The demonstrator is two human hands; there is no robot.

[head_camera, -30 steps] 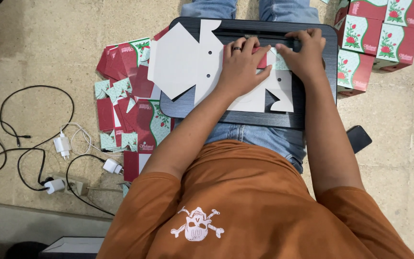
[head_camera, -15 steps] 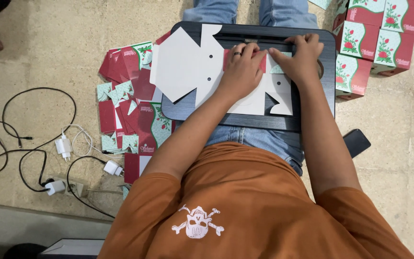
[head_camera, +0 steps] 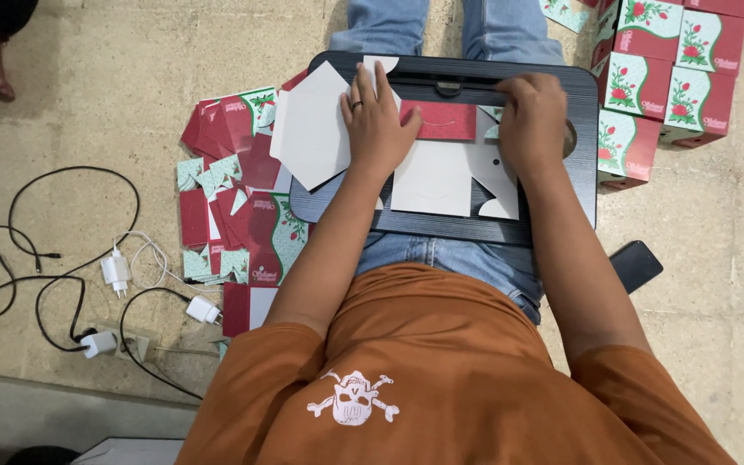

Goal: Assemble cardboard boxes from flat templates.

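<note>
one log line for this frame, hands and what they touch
left hand: pressing flat white-and-red cardboard box blank | right hand: pressing same blank | surface: black lap tray | view: head

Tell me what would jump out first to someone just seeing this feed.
Both hands press a flat, unfolded box blank on a black lap tray in the middle: the left hand on its white side, the right hand near the folded-over red strip. A scattered pile of red and green flat blanks lies on the floor to the left, and assembled floral boxes are stacked at upper right.
</note>
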